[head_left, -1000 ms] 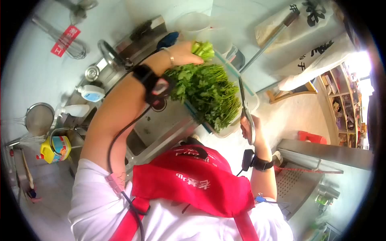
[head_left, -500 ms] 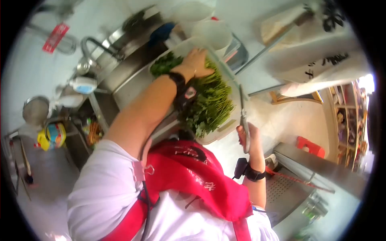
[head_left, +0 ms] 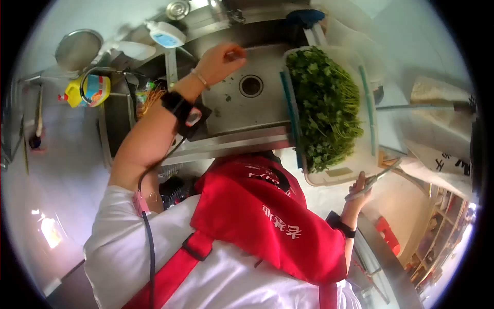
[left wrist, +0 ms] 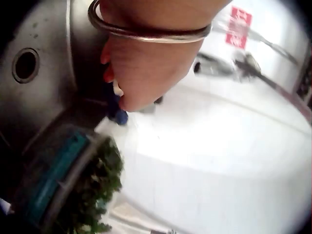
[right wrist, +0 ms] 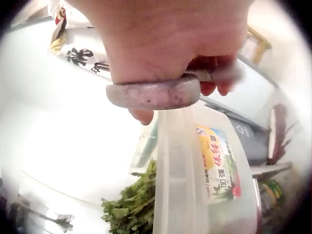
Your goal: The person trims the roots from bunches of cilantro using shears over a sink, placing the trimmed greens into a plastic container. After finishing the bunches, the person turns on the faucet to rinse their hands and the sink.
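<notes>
Above the sink, my left hand [head_left: 220,63] hangs in the air with loosely bent fingers, holding nothing; in the left wrist view the hand [left wrist: 151,73] is seen from behind, its fingers partly hidden. Leafy green herbs [head_left: 327,110] fill a clear plastic box [head_left: 337,176] with teal clips, right of the sink. Near the box's front right corner, my right hand [head_left: 358,193] grips metal scissors [head_left: 378,177]. The right wrist view shows the scissors' handle [right wrist: 153,95] beneath the hand [right wrist: 170,44], above the box wall [right wrist: 178,170].
The steel sink [head_left: 242,116] has a round drain [head_left: 251,86] and a few leaf scraps. A white bottle [head_left: 167,35] and a yellow jug [head_left: 92,91] stand to the left. A blue cloth [head_left: 304,18] lies behind the box; a rod [head_left: 417,107] extends at the right.
My left hand has left the greens and moved left over the sink. The head view has turned, so the box appears farther right. The scissors now point more sideways, still in my right hand.
</notes>
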A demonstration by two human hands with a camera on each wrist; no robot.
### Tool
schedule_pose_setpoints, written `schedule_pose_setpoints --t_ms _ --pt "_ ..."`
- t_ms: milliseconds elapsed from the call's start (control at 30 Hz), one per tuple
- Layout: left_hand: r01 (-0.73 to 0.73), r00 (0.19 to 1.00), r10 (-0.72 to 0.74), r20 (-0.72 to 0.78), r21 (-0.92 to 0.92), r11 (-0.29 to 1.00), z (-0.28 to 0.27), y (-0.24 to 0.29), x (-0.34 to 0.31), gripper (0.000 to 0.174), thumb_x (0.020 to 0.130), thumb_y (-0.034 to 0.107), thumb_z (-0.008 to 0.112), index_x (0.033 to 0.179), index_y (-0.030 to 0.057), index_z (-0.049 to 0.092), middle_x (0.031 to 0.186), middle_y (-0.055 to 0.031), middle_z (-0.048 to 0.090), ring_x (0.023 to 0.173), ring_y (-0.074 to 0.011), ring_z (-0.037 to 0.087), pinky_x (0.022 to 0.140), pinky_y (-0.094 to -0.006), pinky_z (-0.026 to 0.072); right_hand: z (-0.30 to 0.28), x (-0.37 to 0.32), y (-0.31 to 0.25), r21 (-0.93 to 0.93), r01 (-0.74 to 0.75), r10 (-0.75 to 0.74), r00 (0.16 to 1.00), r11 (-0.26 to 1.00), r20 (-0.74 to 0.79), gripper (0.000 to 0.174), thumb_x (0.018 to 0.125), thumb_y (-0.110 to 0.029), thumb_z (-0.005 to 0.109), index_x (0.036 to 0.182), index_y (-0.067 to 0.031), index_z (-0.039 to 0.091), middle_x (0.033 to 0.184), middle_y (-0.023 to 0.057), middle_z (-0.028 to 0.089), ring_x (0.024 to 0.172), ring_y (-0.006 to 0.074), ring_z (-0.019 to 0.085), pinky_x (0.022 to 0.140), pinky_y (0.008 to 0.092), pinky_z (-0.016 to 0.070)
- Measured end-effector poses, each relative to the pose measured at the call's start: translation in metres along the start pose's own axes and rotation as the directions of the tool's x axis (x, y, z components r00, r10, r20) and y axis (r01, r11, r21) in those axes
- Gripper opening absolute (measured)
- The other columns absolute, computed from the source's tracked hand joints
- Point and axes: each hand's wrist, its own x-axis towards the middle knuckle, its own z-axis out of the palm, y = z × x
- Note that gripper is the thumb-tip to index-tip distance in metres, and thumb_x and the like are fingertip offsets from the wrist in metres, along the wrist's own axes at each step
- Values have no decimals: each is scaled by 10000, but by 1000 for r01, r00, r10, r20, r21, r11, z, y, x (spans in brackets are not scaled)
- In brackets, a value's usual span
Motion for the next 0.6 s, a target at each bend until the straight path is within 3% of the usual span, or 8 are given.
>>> schedule_pose_setpoints --t_ms 133,200,300,367,433,500,567,600 --pt "272 960 -279 -25 -153 950 -10 -85 -55 268 823 235 635 967 10 633 845 -76 654 718 -135 615 645 -273 486 24 -26 -17 245 -159 146 987 957 70 308 838 -322 643 956 -62 528 652 11 490 513 99 461 441 230 369" --pt "512 844 -533 56 -376 772 -14 -89 -69 263 879 247 582 1046 47 615 980 -52 640 822 -135 594 707 -270 482 28 -35 -21 250 -158 134 985 955 111 335 838 -317 644 1012 -60 517 698 18 525 534 105 490 445 231 375" --pt "500 833 -543 108 -569 653 -21 -98 -53 287 896 275 559 1091 69 600 1003 -42 633 904 -140 579 757 -285 476 56 -56 -34 423 -136 138 990 896 26 394 824 -297 658 1094 -53 507 775 29 598 554 124 545 423 227 381" --pt "479 859 -503 99 -504 719 -25 -104 -27 329 900 286 549 1142 63 572 1133 -75 579 956 -177 570 801 -310 474 49 -55 -23 358 -174 171 984 917 40 369 827 -304 644 1074 -52 535 765 44 597 558 127 557 405 226 372" --pt "3 985 -6 -173 -16 1000 -22 -112 5 309 844 222 597 1116 75 589 1223 -106 517 987 -231 580 879 -334 448 48 -59 -19 359 -194 192 981 913 41 366 827 -306 637 1067 -47 543 761 52 600 552 130 558 401 226 371" --pt "-133 978 152 -146 132 982 -30 -95 40 361 818 172 595 1156 54 548 1322 -142 413 1117 -308 496 969 -371 399 46 -63 -18 358 -214 217 976 909 32 363 827 -309 631 1060 -42 552 757 60 602 545 133 560 397 226 370" --pt "-241 948 315 -50 535 810 -33 -76 70 397 809 131 575 1186 28 505 1334 -152 398 1218 -318 395 1006 -373 365 42 -67 -19 369 -254 214 966 894 147 419 844 -286 610 1161 -36 498 972 83 588 834 210 605 591 303 496" --pt "-304 931 364 -4 538 786 -31 -77 88 478 776 133 591 1226 19 477 1361 -151 375 1268 -313 342 1031 -385 331 42 -69 -22 359 -276 241 960 892 141 398 840 -273 602 1132 -20 503 956 87 589 818 215 605 598 313 495"
